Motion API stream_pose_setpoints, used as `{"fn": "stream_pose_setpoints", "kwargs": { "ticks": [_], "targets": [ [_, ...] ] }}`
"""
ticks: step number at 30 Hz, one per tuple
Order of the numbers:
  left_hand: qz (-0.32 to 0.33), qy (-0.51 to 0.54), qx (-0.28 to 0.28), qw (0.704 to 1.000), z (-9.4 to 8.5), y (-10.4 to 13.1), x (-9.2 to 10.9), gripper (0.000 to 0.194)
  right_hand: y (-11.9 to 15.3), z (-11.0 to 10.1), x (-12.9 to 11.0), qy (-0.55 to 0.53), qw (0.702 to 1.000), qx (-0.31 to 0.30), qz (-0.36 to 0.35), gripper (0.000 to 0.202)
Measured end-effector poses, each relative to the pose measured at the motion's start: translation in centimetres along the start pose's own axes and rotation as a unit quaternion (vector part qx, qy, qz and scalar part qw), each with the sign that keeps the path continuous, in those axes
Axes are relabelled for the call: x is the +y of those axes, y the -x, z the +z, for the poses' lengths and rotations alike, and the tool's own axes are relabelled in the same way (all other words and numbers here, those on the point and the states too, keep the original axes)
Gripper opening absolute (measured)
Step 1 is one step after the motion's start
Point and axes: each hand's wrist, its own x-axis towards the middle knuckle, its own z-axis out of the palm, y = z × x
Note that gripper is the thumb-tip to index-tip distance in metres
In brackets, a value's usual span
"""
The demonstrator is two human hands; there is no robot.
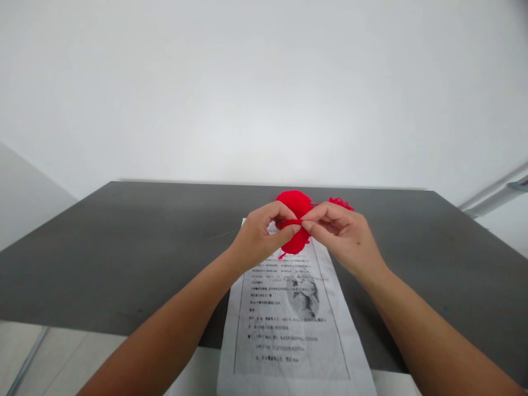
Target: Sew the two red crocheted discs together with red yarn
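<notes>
A red knitted or crocheted piece is pinched between my two hands above the upper part of a printed sheet. My left hand grips its edge from the left with thumb and forefinger. From the right, my right hand pinches the same edge, the fingertips of both hands nearly touching. Just behind lies a rounded red mass, perhaps a yarn ball, partly hidden by the fingers. The paper sheet carries lines of text and a dark oval picture, and its near end hangs past the table edge.
The dark grey table stands against a white wall. Loose curly red yarn lies behind my right hand. Metal tubes show at the lower left and at the right edge.
</notes>
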Motion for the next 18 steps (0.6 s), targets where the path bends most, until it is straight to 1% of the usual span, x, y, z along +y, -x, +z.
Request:
{"fn": "stream_pose_setpoints", "kwargs": {
  "ticks": [3, 5, 13, 18],
  "targets": [
    [-0.014, 0.027, -0.001, 1.000, -0.01, 0.02, -0.22, 0.007, 0.06, -0.08, 0.17, 0.006, 1.000, 0.026, -0.009, 0.009],
    [-0.019, 0.042, -0.005, 0.999, -0.06, 0.06, -0.38, 0.008, 0.06, -0.15, 0.22, 0.008, 0.999, 0.033, -0.015, 0.009],
    [0.003, 0.031, 0.001, 1.000, -0.20, 0.11, -0.61, 0.009, -0.05, -0.20, 0.01, -0.012, 1.000, 0.010, 0.004, 0.009],
    [0.007, 0.013, 0.009, 1.000, -0.11, 0.17, -0.51, 0.009, -0.02, -0.18, -0.11, -0.004, 1.000, 0.011, 0.006, 0.008]
  ]
}}
